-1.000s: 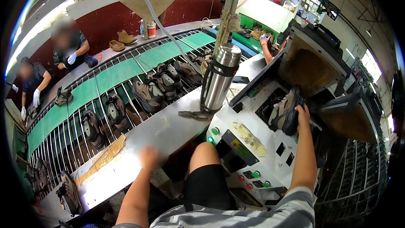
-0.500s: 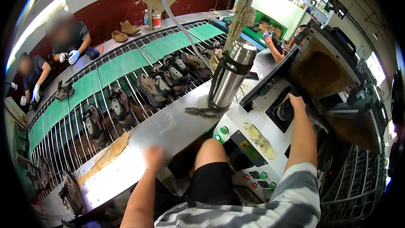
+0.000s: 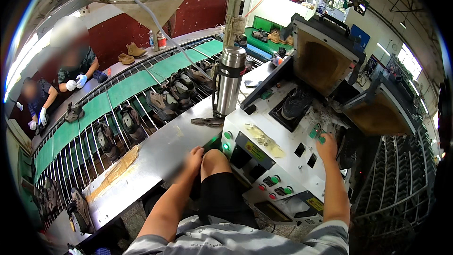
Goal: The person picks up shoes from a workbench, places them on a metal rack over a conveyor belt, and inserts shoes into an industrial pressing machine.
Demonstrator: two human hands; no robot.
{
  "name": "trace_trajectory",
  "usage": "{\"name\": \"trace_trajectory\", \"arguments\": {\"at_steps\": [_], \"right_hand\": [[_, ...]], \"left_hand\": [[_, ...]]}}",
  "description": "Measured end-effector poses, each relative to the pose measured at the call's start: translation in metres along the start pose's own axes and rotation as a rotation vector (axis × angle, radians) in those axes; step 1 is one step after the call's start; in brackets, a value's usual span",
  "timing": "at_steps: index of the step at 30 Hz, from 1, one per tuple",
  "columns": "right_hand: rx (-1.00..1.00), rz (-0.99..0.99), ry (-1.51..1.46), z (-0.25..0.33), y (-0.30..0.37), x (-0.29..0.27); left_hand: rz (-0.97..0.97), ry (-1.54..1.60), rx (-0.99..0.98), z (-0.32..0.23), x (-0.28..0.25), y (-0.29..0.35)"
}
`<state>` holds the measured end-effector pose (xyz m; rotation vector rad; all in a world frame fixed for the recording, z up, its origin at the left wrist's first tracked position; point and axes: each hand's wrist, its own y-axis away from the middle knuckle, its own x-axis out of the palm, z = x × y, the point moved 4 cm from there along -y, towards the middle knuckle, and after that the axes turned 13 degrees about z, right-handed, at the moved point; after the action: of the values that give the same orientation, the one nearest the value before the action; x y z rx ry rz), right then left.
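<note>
My right hand (image 3: 326, 145) rests on the top of a white press machine (image 3: 264, 160), its fingers touching small green buttons (image 3: 316, 132) at the right edge. A dark shoe (image 3: 296, 104) lies sole-up in the machine's black recess, under a raised padded lid (image 3: 323, 59). My left hand (image 3: 193, 156) lies on the edge of the steel bench (image 3: 155, 146) next to my bare knee (image 3: 214, 160) and holds nothing.
A steel flask (image 3: 230, 82) stands on the bench with pliers (image 3: 207, 122) beside it. Behind runs a green conveyor (image 3: 118, 101) with wire dividers and several shoes (image 3: 163, 104). Two gloved people (image 3: 75, 73) work on its far side. A second padded press (image 3: 377, 113) stands at the right.
My right hand has left the shoe in the recess and come back to the green buttons at the machine's edge. My left hand has moved right along the bench toward my knee.
</note>
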<state>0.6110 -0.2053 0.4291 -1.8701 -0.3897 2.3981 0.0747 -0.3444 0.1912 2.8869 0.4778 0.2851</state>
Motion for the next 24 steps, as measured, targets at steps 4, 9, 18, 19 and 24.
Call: {"name": "trace_trajectory", "arguments": {"at_steps": [4, 9, 18, 19, 24], "right_hand": [[0.003, -0.192, 0.16, -0.063, 0.031, -0.03], [0.373, -0.026, 0.271, -0.125, 0.023, -0.054], [0.576, 0.302, -0.286, -0.178, -0.054, -0.029], [0.771, 0.377, -0.123, -0.167, -0.059, -0.028], [0.498, 0.051, -0.068, -0.076, -0.064, -0.019]], "left_hand": [[0.08, 0.221, -0.017, 0.021, 0.067, -0.036], [0.15, 0.631, -0.039, 0.023, 0.147, -0.066], [0.395, 0.127, -0.128, -0.016, 0.142, -0.042], [0.415, 0.087, -0.157, -0.012, 0.137, -0.045], [0.383, 0.201, -0.171, 0.013, 0.133, -0.047]]}}
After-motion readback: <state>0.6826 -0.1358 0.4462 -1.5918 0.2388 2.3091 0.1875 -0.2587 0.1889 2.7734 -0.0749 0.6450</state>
